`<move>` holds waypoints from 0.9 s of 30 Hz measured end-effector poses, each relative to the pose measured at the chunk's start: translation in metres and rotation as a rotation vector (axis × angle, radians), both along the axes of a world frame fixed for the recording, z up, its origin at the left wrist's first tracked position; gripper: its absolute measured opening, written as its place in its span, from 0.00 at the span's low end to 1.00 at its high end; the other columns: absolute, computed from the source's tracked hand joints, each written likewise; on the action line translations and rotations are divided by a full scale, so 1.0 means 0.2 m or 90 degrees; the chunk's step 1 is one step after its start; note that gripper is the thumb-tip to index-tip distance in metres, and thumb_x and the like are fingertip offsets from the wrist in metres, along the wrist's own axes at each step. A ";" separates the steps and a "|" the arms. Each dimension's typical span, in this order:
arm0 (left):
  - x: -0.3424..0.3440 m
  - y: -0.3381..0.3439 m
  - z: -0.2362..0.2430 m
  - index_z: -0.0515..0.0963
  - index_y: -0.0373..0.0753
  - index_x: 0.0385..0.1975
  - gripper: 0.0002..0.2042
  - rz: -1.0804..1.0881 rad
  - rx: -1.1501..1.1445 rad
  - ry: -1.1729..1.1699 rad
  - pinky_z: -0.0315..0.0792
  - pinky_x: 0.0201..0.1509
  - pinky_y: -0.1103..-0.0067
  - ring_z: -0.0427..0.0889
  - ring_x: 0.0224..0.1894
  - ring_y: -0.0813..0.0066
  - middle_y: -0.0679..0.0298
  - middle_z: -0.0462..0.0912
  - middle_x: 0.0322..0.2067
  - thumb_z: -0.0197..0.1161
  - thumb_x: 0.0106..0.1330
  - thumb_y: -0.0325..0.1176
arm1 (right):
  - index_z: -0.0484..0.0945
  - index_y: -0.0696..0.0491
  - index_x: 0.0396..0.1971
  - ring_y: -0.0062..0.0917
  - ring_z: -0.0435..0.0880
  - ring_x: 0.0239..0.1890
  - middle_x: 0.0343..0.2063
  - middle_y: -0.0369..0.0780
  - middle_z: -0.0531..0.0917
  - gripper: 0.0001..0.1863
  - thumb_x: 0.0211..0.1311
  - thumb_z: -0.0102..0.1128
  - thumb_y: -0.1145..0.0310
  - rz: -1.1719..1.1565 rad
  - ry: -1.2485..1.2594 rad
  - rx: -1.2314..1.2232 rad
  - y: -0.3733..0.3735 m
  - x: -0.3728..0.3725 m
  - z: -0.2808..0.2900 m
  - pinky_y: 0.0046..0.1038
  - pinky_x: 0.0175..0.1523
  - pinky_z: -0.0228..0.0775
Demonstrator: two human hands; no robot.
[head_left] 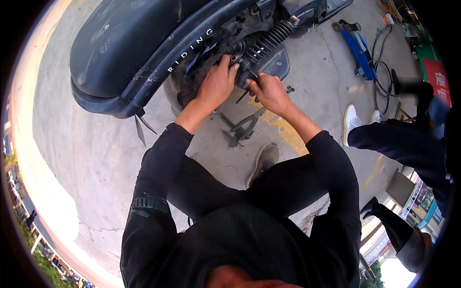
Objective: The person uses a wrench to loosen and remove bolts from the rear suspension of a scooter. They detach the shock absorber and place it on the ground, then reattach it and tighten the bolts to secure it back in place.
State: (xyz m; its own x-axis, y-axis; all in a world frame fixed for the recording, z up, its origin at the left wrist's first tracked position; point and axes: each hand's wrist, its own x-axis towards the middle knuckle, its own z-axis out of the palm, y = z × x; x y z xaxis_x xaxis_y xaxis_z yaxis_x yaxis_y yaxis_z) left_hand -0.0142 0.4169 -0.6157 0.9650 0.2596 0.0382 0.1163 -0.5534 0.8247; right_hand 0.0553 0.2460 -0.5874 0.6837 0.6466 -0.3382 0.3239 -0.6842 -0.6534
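Observation:
In front of me is a black scooter [129, 45] with a scuffed seat and a coil-spring shock absorber [272, 41] at its side. My left hand [217, 82] is closed at the shock's lower end, thumb and forefinger pinching a small dark part that I cannot make out. Just to the right, my right hand [270, 92] is closed on a thin dark rod-like tool [241, 97], whose lower end sticks out below the fingers. Its upper end is partly hidden against the dark metal under the shock.
Pliers [248, 126] and other dark tools lie on the concrete below my hands. A blue floor jack [357, 52] and a black hose [378, 81] are at the upper right. At the right stands a person in white shoes [351, 120]; another person [401, 235] is farther down.

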 end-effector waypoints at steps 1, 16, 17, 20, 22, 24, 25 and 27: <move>0.00 0.00 0.01 0.69 0.32 0.50 0.16 0.005 0.007 0.000 0.71 0.40 0.55 0.78 0.41 0.36 0.37 0.80 0.33 0.51 0.73 0.39 | 0.75 0.64 0.29 0.23 0.84 0.20 0.20 0.40 0.83 0.19 0.71 0.53 0.61 -0.035 0.062 0.036 0.00 0.00 0.00 0.26 0.27 0.74; -0.02 0.01 0.01 0.67 0.31 0.55 0.19 0.016 -0.002 0.003 0.71 0.49 0.56 0.77 0.46 0.35 0.35 0.80 0.39 0.53 0.68 0.36 | 0.78 0.61 0.30 0.20 0.80 0.17 0.18 0.39 0.80 0.24 0.75 0.46 0.55 -0.148 0.314 0.048 -0.04 -0.04 0.16 0.22 0.22 0.70; -0.01 0.01 0.01 0.67 0.31 0.55 0.20 0.014 -0.011 0.002 0.71 0.49 0.56 0.78 0.46 0.36 0.35 0.80 0.39 0.53 0.68 0.36 | 0.77 0.61 0.32 0.19 0.79 0.18 0.19 0.38 0.80 0.23 0.75 0.45 0.54 -0.171 0.317 0.057 -0.04 -0.02 0.18 0.21 0.22 0.69; -0.02 0.00 0.00 0.67 0.31 0.56 0.22 0.022 -0.002 0.004 0.71 0.50 0.57 0.78 0.45 0.36 0.36 0.80 0.38 0.57 0.66 0.38 | 0.75 0.61 0.37 0.17 0.73 0.16 0.20 0.36 0.77 0.19 0.76 0.45 0.58 -0.304 0.398 0.136 -0.04 0.01 0.16 0.21 0.19 0.64; -0.03 0.00 0.01 0.65 0.32 0.58 0.26 -0.006 0.010 0.005 0.72 0.50 0.58 0.78 0.45 0.36 0.36 0.80 0.39 0.60 0.64 0.40 | 0.75 0.60 0.40 0.16 0.70 0.16 0.21 0.35 0.76 0.18 0.76 0.45 0.59 -0.384 0.490 0.189 -0.03 0.01 0.16 0.20 0.20 0.62; -0.03 0.01 0.03 0.63 0.31 0.59 0.31 -0.028 0.020 0.010 0.72 0.51 0.58 0.78 0.46 0.37 0.36 0.80 0.41 0.63 0.62 0.43 | 0.74 0.58 0.42 0.15 0.66 0.17 0.21 0.33 0.74 0.15 0.76 0.43 0.62 -0.466 0.614 0.242 -0.02 -0.01 0.15 0.20 0.22 0.59; -0.03 0.01 0.05 0.61 0.31 0.60 0.33 -0.040 0.019 0.011 0.72 0.52 0.57 0.78 0.47 0.37 0.36 0.80 0.42 0.64 0.60 0.45 | 0.74 0.58 0.43 0.14 0.64 0.18 0.21 0.32 0.73 0.14 0.76 0.43 0.63 -0.511 0.672 0.267 -0.02 -0.03 0.14 0.19 0.22 0.58; -0.04 -0.01 0.07 0.60 0.30 0.61 0.37 -0.057 0.016 0.007 0.71 0.53 0.57 0.78 0.48 0.37 0.35 0.79 0.43 0.66 0.59 0.48 | 0.73 0.57 0.42 0.15 0.63 0.21 0.23 0.31 0.71 0.14 0.76 0.38 0.66 -0.600 0.652 0.292 0.02 -0.04 0.07 0.20 0.26 0.58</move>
